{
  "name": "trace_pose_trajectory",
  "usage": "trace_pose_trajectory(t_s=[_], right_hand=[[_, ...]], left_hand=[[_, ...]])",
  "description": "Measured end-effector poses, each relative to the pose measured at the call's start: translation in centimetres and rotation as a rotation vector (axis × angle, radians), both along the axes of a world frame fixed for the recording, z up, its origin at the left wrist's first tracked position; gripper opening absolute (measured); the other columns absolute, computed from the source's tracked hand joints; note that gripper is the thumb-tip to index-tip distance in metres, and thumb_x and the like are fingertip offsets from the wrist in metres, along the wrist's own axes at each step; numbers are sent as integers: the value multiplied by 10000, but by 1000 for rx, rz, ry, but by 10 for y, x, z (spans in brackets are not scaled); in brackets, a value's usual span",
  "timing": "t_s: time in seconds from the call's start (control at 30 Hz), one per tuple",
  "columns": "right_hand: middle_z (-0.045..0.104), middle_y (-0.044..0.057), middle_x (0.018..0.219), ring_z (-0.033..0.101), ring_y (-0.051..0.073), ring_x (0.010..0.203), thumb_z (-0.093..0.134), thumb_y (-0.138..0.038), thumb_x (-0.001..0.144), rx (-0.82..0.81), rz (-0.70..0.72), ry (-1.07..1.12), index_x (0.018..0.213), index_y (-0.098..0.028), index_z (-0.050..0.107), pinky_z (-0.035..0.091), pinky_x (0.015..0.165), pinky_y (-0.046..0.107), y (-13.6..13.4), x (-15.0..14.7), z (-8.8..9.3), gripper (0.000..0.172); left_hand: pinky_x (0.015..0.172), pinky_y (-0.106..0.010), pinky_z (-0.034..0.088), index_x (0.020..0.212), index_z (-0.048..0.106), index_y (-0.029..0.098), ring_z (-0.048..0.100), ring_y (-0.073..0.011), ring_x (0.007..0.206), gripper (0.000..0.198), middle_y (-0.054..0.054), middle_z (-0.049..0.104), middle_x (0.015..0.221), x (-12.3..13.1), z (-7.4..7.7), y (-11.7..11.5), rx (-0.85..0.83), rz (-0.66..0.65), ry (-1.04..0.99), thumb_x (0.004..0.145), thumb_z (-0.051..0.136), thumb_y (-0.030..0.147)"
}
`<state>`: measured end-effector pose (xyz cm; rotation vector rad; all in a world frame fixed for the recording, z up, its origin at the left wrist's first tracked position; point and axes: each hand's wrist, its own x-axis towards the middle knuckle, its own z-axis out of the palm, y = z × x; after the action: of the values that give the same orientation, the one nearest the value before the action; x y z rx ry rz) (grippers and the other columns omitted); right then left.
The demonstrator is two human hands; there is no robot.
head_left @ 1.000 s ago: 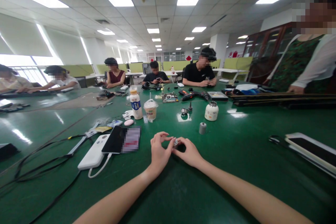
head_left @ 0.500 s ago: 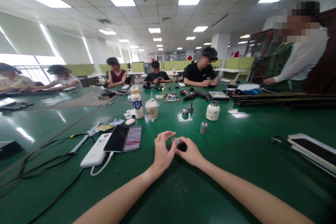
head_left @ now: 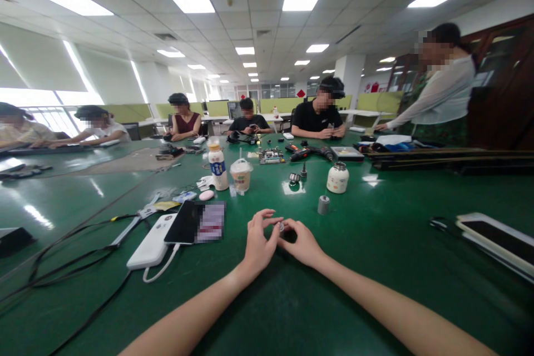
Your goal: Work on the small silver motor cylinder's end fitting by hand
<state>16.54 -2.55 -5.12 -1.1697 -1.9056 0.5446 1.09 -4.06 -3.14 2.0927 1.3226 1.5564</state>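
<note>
Between my fingertips is a small silvery ring-shaped part (head_left: 281, 227), mostly covered by the fingers. My left hand (head_left: 262, 239) pinches it from the left, thumb and fingers closed in. From the other side my right hand (head_left: 301, 242) grips it between thumb and forefinger. Both hands are just above the green table (head_left: 275, 311). Beyond the right hand a grey metal cylinder (head_left: 323, 206) stands upright. Farther off lie a shiny round metal part (head_left: 294, 179) and a dark pointed fitting (head_left: 304, 170).
To the left are a white power bank (head_left: 152, 242), a phone (head_left: 183, 222) and black cables (head_left: 75, 258). A bottle (head_left: 218, 168), a lidded cup (head_left: 241, 175) and a white jar (head_left: 337, 178) stand ahead. A power drill (head_left: 321, 152) lies behind. Several people sit around; one person (head_left: 444, 89) stands at right.
The silvery part has turned slightly and shows less between my fingers; my hands stay nearly in place. The standing person at right has moved left and leans over the table.
</note>
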Motion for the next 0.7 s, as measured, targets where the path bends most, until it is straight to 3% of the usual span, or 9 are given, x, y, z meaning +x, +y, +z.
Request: trace_pose_trajectory(t_s=[0.23, 0.43, 0.6, 0.7], right_hand=[[704, 17, 911, 619, 210, 891, 732, -294, 765, -12, 3, 1, 985, -236, 658, 476, 814, 337, -2, -1, 4, 239], [704, 25, 909, 621, 216, 894, 750, -326, 762, -24, -11, 0, 994, -228, 668, 473, 818, 338, -5, -2, 7, 265], [708, 29, 920, 621, 216, 897, 746, -346, 770, -23, -10, -6, 989, -224, 669, 471, 820, 336, -6, -3, 9, 262], [709, 29, 919, 623, 215, 897, 746, -344, 770, -22, -11, -9, 989, -226, 668, 469, 821, 334, -6, -2, 9, 260]], left_hand=[[942, -404, 429, 913, 670, 211, 617, -253, 1075, 68, -76, 680, 1081, 1, 1, 2, 17, 88, -26, 856, 640, 231], [978, -444, 385, 931, 643, 215, 618, -266, 1078, 75, -66, 726, 1041, -11, 3, 14, -23, 216, -28, 858, 646, 233], [872, -429, 448, 903, 628, 241, 680, -284, 947, 241, 12, 766, 715, -22, -10, 23, -128, 190, 23, 725, 753, 138], [859, -410, 464, 912, 621, 244, 700, -267, 916, 242, 20, 765, 722, -22, -11, 25, -126, 208, 0, 734, 751, 146]])
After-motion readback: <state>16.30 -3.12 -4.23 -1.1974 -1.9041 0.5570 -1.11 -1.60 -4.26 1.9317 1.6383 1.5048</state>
